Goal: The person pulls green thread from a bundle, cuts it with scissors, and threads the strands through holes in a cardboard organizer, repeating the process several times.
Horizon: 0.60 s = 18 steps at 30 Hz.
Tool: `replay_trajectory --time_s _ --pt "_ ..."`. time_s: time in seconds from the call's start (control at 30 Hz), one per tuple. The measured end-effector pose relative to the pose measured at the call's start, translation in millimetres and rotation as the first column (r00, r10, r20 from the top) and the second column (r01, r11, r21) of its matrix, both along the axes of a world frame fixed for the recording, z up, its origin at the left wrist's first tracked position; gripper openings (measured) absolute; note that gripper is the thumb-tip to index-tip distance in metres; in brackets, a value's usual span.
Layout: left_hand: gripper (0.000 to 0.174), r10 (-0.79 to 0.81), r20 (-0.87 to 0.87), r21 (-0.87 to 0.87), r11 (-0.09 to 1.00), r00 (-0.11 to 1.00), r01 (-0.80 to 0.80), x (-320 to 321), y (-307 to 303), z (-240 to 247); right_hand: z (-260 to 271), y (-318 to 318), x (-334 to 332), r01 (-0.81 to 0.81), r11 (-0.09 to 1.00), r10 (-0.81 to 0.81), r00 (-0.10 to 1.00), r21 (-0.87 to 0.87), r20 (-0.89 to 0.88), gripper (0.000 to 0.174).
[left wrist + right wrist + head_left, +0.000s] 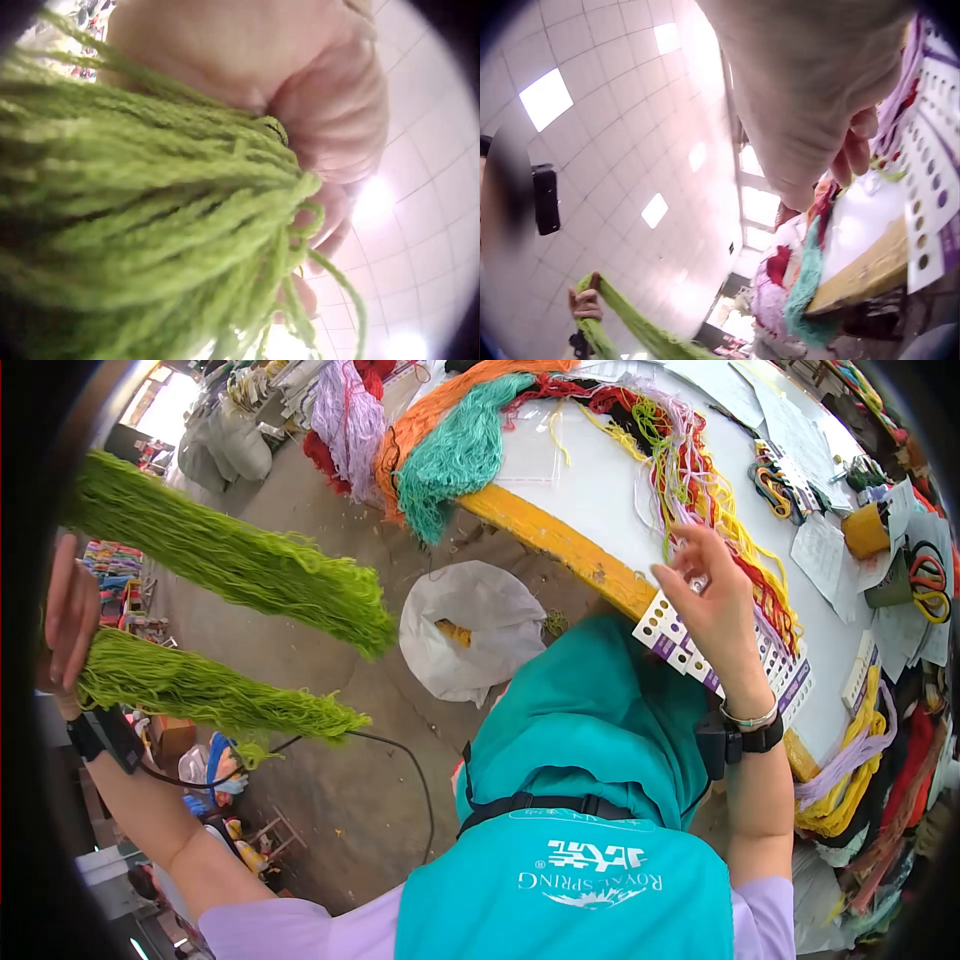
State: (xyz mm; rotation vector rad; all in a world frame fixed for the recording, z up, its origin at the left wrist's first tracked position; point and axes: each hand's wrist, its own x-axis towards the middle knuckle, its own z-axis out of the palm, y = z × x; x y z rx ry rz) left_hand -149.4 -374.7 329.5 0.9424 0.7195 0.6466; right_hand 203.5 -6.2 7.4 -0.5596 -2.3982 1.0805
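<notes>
My left hand [72, 622] is raised at the far left, its fingers curled round a thick skein of bright green yarn [240, 565]. Two lengths of the skein stretch from it toward the middle of the head view. In the left wrist view the green yarn [150, 202] bunches against the palm of the hand [322, 112]; the right wrist view shows those fingers [589, 306] wrapped round it. My right hand [715, 600], loosely bent and holding nothing, is over the table's edge, above white cards with holes [680, 635] and beside red and yellow threads [745, 550].
The white table [590, 480] has a worn yellow edge [560, 550]. Teal yarn [455, 455] and orange yarn [415, 435] hang over its corner. A white bag [470, 625] stands on the floor. Scissors [930, 585] and papers [825, 565] are at the right. A black cable [405, 750] hangs across the floor area.
</notes>
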Motion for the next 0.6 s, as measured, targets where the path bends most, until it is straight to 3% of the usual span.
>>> replay_trajectory --time_s 0.03,0.07,0.13,0.17,0.2,0.23,0.3,0.37,0.43,0.5,0.57,0.6 --pt "0.035 -0.147 0.048 -0.089 0.985 0.988 0.151 -2 5 -13 12 -10 -8 -0.054 0.998 0.053 0.993 -0.009 -0.101 0.052" --pt "0.042 -0.149 0.102 -0.118 0.980 0.984 0.160 1 2 -32 25 -21 -17 -0.156 0.987 0.146 0.975 -0.049 -0.165 0.060" --pt "0.062 0.151 0.079 0.004 0.988 0.985 -0.152 35 3 -66 45 -44 -44 -0.360 0.931 0.323 0.892 -0.066 -0.315 0.075" --pt "0.075 0.444 0.053 0.171 0.878 0.894 -0.446 86 4 -84 51 -58 -60 -0.455 0.889 0.404 0.825 -0.041 -0.394 0.082" --pt "0.089 0.602 0.056 0.213 0.772 0.797 -0.598 109 2 -97 55 -76 -76 -0.525 0.851 0.464 0.764 -0.015 -0.448 0.087" --pt "0.104 0.738 0.052 0.262 0.640 0.672 -0.723 131 0 -111 58 -94 -91 -0.587 0.810 0.517 0.697 0.019 -0.498 0.091" --pt "0.119 0.792 0.040 0.115 0.602 0.609 -0.790 149 -3 -139 60 -135 -111 -0.641 0.767 0.533 0.645 -0.008 -0.548 0.092" --pt "0.120 0.752 0.068 -0.067 0.659 0.655 -0.749 154 -7 -164 47 -159 -117 -0.735 0.634 0.608 0.665 -0.239 -0.433 0.081" --pt "0.107 0.782 0.095 -0.048 0.622 0.617 -0.781 163 -17 -192 13 -165 -122 -0.740 0.570 0.662 0.671 -0.357 -0.334 0.055" --pt "0.099 0.824 0.081 -0.094 0.567 0.561 -0.818 169 -31 -211 -13 -150 -120 -0.683 0.587 0.704 0.696 -0.436 -0.141 0.032" --pt "0.096 0.828 -0.029 -0.177 0.547 0.560 -0.818 174 -33 -232 -18 -132 -113 -0.600 0.705 0.573 0.796 -0.377 -0.196 0.027" --pt "0.087 0.670 -0.087 -0.192 0.715 0.738 -0.672 166 -22 -244 -14 -126 -110 -0.549 0.758 0.500 0.836 -0.352 -0.227 0.024"
